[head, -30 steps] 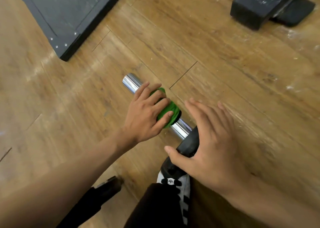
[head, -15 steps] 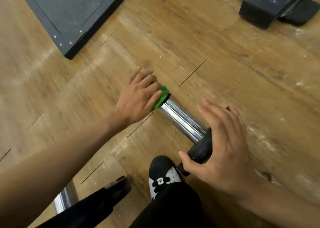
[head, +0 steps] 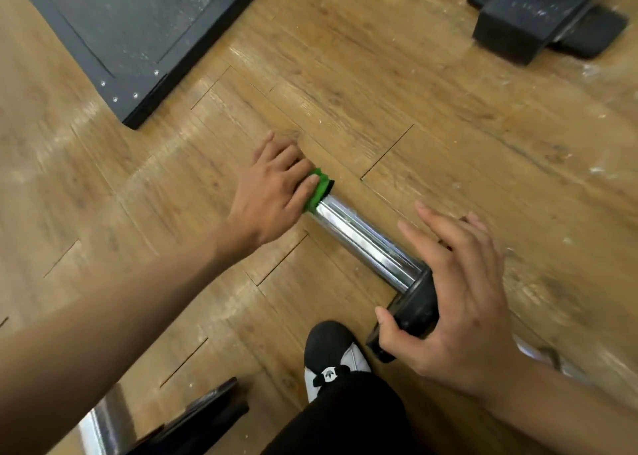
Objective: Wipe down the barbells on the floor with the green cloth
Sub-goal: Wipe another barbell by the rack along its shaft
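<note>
A chrome barbell sleeve (head: 362,237) lies on the wooden floor, running from centre down to the right into a black collar (head: 411,311). My left hand (head: 272,192) is closed over the green cloth (head: 319,192), which wraps the sleeve's far tip. My right hand (head: 455,302) rests on the black collar, thumb under it and fingers spread over the top. Part of a second chrome bar (head: 100,427) with a black collar shows at the bottom left edge.
A black platform (head: 138,33) lies on the floor at the upper left. A black equipment base (head: 531,16) sits at the upper right. My black-and-white shoe (head: 331,354) and dark trouser leg are just below the collar.
My left hand has slid the green cloth along the sleeve from near the collar out to its far tip. My right hand has stayed on the collar.
</note>
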The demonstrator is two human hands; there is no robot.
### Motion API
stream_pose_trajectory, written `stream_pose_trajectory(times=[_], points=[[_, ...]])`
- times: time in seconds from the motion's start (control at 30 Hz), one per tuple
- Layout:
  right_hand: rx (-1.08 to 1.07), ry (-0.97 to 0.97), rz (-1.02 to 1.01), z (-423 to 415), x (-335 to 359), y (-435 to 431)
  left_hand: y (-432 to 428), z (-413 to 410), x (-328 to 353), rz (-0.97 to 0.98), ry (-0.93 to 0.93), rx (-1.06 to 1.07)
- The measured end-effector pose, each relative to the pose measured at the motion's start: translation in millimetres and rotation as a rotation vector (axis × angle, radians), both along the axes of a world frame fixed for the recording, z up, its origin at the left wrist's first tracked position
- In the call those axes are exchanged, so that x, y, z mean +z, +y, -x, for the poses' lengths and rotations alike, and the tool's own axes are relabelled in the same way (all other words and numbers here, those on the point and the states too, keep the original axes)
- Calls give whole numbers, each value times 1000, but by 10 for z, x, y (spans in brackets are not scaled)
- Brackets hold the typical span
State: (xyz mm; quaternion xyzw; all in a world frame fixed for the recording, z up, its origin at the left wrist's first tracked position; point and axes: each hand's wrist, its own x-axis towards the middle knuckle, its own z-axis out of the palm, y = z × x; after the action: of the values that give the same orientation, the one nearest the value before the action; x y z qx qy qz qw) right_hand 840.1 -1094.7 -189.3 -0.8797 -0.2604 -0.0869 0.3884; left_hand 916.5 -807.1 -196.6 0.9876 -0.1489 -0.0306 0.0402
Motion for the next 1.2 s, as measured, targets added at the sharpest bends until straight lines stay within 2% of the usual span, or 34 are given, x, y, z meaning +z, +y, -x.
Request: stream_pose_trajectory(times=[0.17,0.27,0.33,0.47,0.53,0.67,0.77,0.87,0.97,1.03,1.2], points=[[-7,11,3,26,14,42,-932,665,-186,161,25,-288],[2,16,26,41,31,46,-820,620,-190,120,6,-404],[12,22,32,53,32,37,-456,383,-155,62,-6,-340],[-4,37,20,78,31,51,212,-49,-24,-58,0,14],[-10,33,-1,68,25,59,98,-44,1,-25,-11,-18],[-19,27,-14,32,22,57,-834,449,-88,176,8,-289],[-11,24,11,19,26,32,-1016,597,-156,175,13,-398],[10,33,51,0,24,-2,-545,297,-156,86,-25,-338],[-17,102,91,-12,59,12,-59,-14,-50,-47,-34,-71],[-32,144,129,-11,103,36,-89,0,-17,-39,-40,16],[-95,203,97,-43,151,25,-1071,620,-157,221,45,-248]])
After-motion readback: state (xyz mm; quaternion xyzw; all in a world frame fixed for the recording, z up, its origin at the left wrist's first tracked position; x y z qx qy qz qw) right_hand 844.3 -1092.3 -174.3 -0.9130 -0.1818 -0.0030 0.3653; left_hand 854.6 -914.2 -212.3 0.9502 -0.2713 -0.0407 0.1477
